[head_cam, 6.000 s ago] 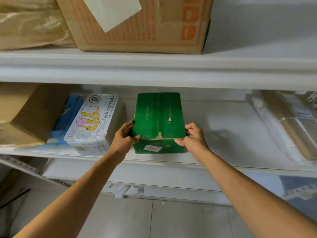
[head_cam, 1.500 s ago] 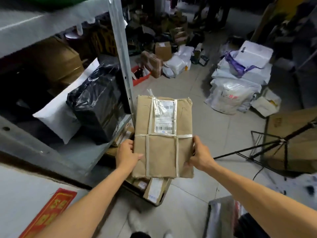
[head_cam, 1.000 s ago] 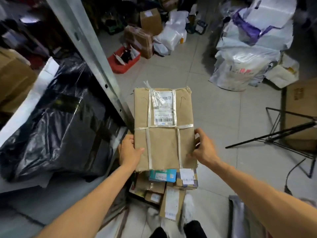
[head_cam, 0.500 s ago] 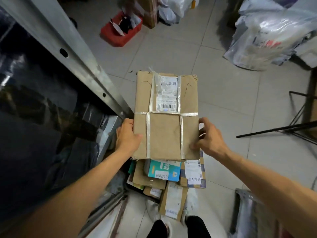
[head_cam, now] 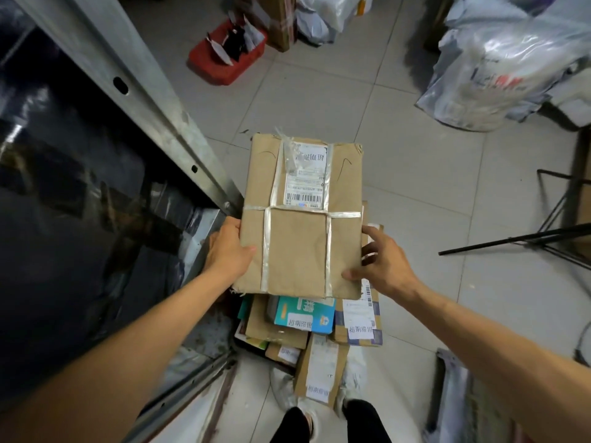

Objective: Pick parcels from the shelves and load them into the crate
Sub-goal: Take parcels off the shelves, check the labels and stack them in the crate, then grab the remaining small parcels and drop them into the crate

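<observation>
brown parcel [head_cam: 297, 247] x1 | left hand [head_cam: 228, 251] grips its edge | right hand [head_cam: 387, 266] splayed, thumb touching it

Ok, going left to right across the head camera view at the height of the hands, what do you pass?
black plastic-wrapped bundle → left hand → brown paper parcel → right hand → black tripod legs
</observation>
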Action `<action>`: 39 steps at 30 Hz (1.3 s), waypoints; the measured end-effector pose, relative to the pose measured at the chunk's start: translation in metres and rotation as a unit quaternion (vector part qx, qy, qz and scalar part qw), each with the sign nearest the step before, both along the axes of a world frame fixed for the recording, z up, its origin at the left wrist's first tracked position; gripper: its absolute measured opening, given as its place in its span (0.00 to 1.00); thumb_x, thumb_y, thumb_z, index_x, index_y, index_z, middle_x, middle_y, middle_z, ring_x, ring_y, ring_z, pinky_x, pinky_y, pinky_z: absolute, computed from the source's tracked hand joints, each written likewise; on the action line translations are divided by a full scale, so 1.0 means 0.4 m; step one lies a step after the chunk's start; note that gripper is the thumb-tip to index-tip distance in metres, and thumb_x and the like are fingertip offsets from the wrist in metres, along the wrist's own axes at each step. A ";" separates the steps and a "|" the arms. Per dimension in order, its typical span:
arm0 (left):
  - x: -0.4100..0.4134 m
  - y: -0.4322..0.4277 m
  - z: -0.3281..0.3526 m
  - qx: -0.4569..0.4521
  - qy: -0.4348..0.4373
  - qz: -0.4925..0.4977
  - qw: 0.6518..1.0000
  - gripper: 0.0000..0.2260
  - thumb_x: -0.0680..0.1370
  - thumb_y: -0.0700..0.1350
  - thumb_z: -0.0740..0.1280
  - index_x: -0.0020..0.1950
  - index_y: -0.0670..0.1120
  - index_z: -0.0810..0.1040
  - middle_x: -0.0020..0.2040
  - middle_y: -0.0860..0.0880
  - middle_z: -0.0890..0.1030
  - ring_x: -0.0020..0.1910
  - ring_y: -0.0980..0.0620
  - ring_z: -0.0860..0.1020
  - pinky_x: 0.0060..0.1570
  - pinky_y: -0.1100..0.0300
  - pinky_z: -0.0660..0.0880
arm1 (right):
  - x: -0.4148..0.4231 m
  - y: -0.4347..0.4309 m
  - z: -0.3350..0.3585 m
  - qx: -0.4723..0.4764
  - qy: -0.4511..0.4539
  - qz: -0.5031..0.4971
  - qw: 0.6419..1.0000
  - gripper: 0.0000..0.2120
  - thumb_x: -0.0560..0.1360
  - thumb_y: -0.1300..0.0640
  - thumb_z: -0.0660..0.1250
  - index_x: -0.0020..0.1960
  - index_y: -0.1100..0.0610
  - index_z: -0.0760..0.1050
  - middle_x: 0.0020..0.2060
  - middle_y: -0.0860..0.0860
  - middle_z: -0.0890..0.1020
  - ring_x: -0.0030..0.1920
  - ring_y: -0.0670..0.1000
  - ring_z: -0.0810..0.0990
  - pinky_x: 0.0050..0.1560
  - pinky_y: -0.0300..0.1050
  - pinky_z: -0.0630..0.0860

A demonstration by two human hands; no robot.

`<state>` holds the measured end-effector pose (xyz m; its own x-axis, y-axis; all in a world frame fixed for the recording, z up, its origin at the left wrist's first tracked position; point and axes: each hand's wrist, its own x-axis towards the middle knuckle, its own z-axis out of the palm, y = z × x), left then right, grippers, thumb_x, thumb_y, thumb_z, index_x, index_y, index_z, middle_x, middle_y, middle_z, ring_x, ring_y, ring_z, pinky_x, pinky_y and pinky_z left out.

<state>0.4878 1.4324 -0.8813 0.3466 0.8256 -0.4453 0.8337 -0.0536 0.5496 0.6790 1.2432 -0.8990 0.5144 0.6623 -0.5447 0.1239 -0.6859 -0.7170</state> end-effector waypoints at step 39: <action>-0.486 -0.631 1.136 0.226 0.140 -0.126 0.956 0.14 0.73 0.52 0.72 0.56 0.48 0.79 0.54 0.48 0.81 0.52 0.47 0.79 0.53 0.52 0.78 | -0.424 -0.222 1.159 0.024 -0.367 0.503 0.782 0.28 0.65 0.39 0.75 0.58 0.55 0.79 0.50 0.54 0.81 0.47 0.53 0.79 0.48 0.47 0.77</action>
<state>0.2936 1.1801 -0.4270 0.4792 0.8617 -0.1667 0.8741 -0.4512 0.1801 0.5092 1.1545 -0.4355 -0.1171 0.9439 -0.3089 0.9741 0.0485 -0.2210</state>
